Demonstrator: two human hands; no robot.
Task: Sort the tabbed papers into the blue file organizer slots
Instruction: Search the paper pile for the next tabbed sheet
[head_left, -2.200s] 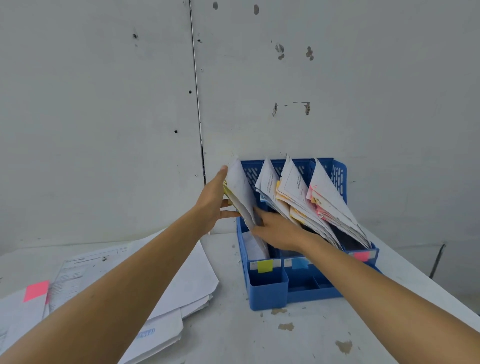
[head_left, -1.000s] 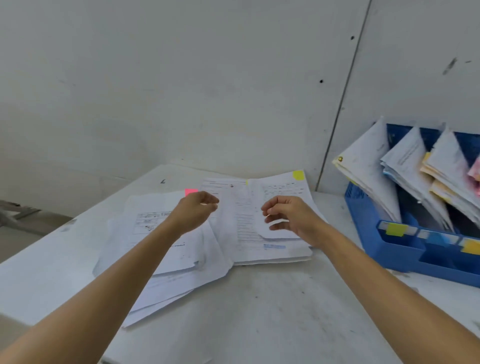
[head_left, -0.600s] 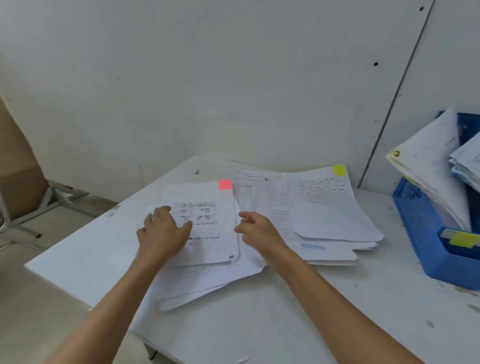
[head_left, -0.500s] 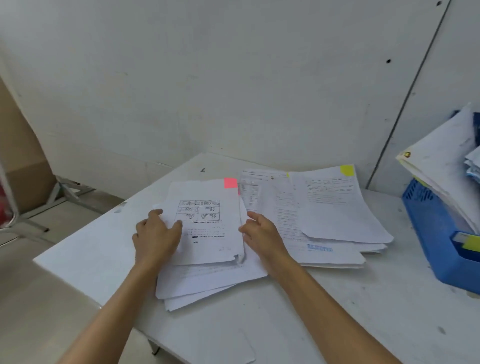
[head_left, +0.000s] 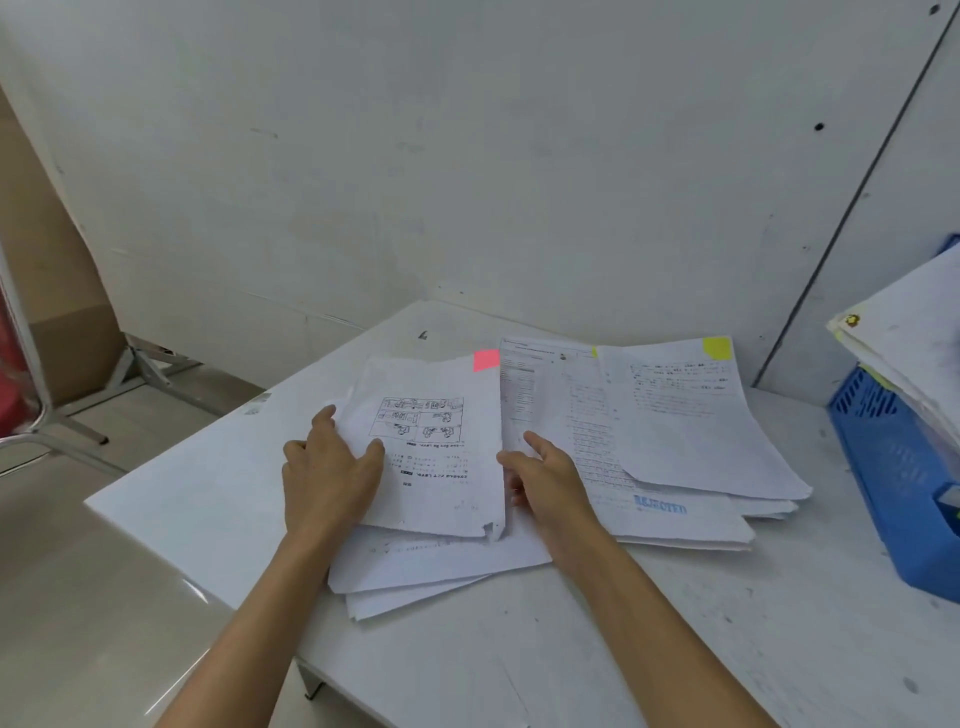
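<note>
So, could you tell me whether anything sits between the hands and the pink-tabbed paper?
Nothing visible does. The white paper with the pink tab tops its pile; the left hand touches its left edge, the right hand sits at its right edge.

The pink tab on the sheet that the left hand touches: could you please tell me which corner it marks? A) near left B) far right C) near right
B: the pink tab sticks out at the far right corner of the sheet, whose left edge the left hand rests on.
</note>
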